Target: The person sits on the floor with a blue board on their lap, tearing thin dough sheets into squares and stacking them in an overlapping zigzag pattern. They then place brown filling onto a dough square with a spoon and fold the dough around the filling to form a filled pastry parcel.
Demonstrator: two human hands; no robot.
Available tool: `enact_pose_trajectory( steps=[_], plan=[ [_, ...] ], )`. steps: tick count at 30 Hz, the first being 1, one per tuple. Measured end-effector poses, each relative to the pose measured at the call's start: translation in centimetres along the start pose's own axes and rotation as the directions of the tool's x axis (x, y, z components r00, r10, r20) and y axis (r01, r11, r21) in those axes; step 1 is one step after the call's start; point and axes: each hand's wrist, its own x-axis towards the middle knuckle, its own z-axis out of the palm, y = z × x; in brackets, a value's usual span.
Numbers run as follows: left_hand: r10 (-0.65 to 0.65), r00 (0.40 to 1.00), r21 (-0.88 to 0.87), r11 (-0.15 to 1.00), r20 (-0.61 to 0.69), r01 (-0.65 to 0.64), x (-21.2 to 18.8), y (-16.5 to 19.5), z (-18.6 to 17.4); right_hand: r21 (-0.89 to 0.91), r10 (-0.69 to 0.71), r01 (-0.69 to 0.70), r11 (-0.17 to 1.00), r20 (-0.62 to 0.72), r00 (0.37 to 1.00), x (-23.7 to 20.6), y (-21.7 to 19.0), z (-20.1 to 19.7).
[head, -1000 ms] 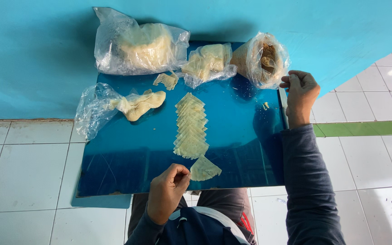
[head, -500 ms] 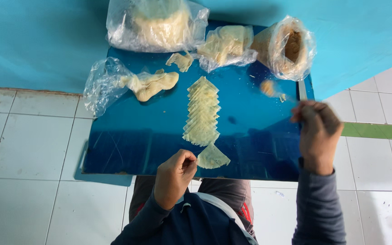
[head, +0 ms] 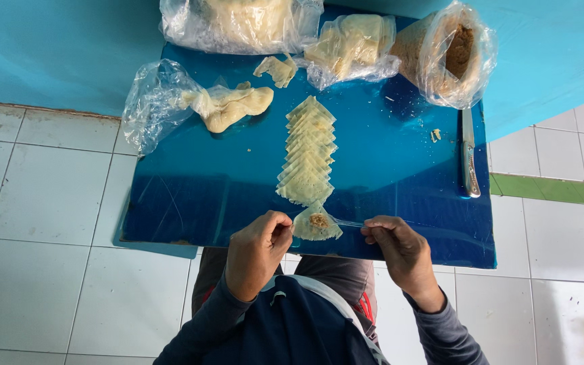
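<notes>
A thin pale pastry wrapper with a small lump of brown filling lies at the near edge of the blue board. My left hand pinches the wrapper's left corner. My right hand touches the board just right of it, fingers curled near its right edge. A row of several overlapping wrappers runs away from me up the board's middle.
An open plastic bag of brown filling stands at the far right, with a knife below it. Bags of dough and wrappers lie at the back; a dough lump sits on plastic at left. White tiled floor surrounds the board.
My right hand came back from the filling bag at the far right to the near wrapper. Brown filling now sits on that wrapper. My left hand stayed at its left corner.
</notes>
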Motion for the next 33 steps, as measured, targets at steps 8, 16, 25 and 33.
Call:
enact_pose_trajectory(
  steps=[8, 16, 25, 33],
  plan=[
    [-0.019, 1.0, -0.013, 1.0, -0.011, 0.019, -0.4, -0.4, 0.3, -0.382, -0.323, 0.326, 0.865, 0.072, 0.944, 0.6, -1.3, 1.0],
    [-0.022, 1.0, -0.021, 1.0, 0.005, 0.022, -0.4, -1.2, 0.1, -0.541, -0.544, 0.544, 0.641, 0.18, 0.82, 1.3, -1.8, 1.0],
    [-0.008, 1.0, -0.012, 1.0, 0.002, 0.008, -0.4, -1.7, 0.0, -0.557, -0.54, 0.521, 0.647, 0.148, 0.829, 0.7, -0.9, 1.4],
    [-0.002, 1.0, -0.015, 1.0, -0.004, 0.002, -0.5, -1.9, -0.2, -0.488, -0.447, 0.412, 0.769, 0.049, 0.893, 0.5, -0.5, 1.2]
  ],
)
